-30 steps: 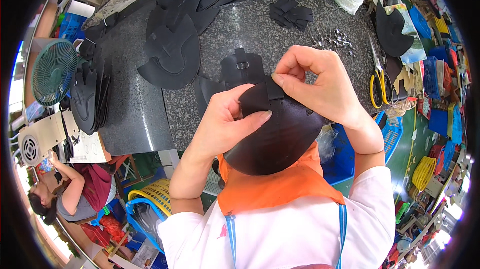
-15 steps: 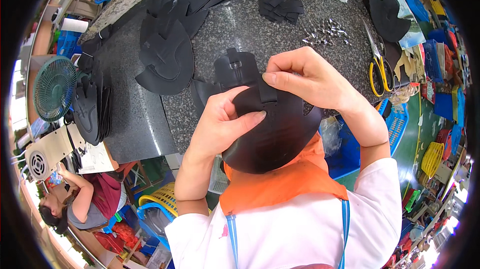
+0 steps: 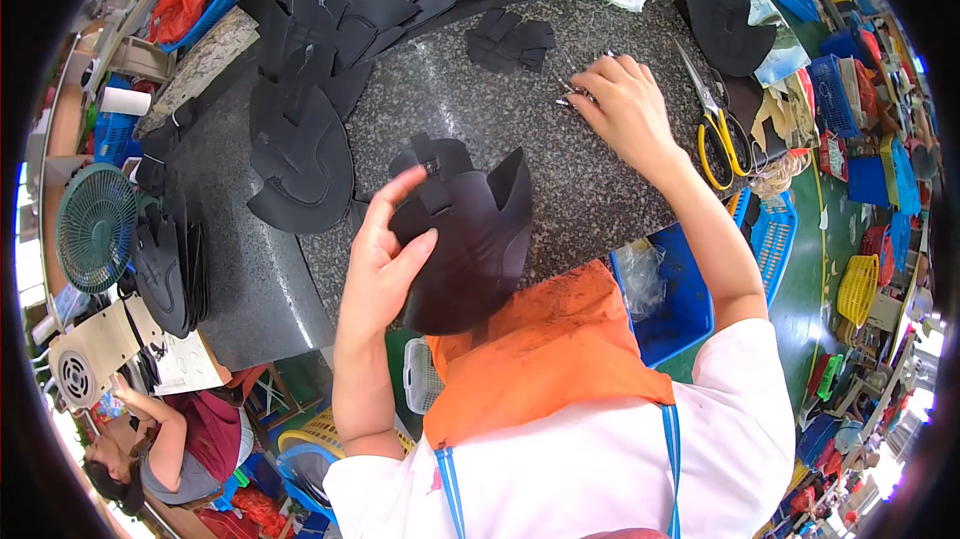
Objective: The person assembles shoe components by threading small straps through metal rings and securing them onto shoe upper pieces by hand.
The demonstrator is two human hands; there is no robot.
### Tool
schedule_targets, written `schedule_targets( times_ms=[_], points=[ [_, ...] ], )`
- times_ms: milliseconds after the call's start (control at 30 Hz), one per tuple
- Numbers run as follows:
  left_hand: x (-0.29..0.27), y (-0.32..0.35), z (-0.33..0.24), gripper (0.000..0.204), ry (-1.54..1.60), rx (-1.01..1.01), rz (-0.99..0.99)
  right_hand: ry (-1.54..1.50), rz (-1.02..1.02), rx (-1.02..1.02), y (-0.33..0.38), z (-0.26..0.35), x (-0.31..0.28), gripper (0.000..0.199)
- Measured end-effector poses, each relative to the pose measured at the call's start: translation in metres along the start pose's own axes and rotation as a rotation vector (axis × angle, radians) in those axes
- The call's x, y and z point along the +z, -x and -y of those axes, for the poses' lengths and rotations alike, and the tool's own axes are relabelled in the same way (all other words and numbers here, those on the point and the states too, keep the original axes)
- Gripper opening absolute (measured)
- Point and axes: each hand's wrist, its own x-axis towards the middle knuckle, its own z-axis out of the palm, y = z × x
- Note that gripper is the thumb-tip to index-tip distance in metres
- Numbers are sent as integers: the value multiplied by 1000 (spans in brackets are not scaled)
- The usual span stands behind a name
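Note:
A black shoe upper piece (image 3: 470, 249) with a short strap and a small metal buckle is gripped at its left side by my left hand (image 3: 385, 249), thumb on top. It hangs partly over the table's front edge, above my orange apron (image 3: 540, 339). Over on the right of the speckled stone table (image 3: 420, 89), my right hand (image 3: 625, 109) has its fingers curled down on small silver metal pieces (image 3: 566, 91). The hand hides most of that pile, and how many pieces the fingertips hold is hidden. Left of it lies a heap of short black strips (image 3: 510, 42).
Black upper pieces (image 3: 305, 169) are heaped at the left and back. Yellow-handled scissors (image 3: 715, 139) lie at the right edge, with a blue crate (image 3: 665, 309) below. A green fan (image 3: 95, 229) and another person (image 3: 175, 439) are at the left.
My right hand has left the strap of the shoe upper and reached forward onto the metal pieces. My left hand has lowered and tilted the upper. The whole view has shifted slightly.

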Motion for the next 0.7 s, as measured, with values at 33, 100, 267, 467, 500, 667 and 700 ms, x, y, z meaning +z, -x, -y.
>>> schedule_targets(
  times_ms=[33, 100, 267, 467, 500, 667, 700],
  points=[
    [15, -5, -2, 51, -104, 152, -108, 112, -25, -25, -9, 6, 7, 13],
    [19, -10, -1, 52, -213, 307, -221, 220, -55, -53, -22, 11, 14, 9],
    [2, 1, 9, 37, -651, 299, -192, -53, 52, 20, -42, 25, 13, 9],
    [27, 6, -1, 64, -891, 520, -211, -1697, 675, 514, -1, 116, -28, 16],
    [26, 5, -2, 61, -953, 646, -183, -1700, 683, 510, 1, 119, -26, 16],
    [28, 10, -11, 43, -1020, 671, -231, -1697, 689, 468, -3, 121, -28, 13],
    [26, 10, -10, 43, -1020, 670, -232, -1669, 734, 445, -4, 121, -29, 13]
  ],
)
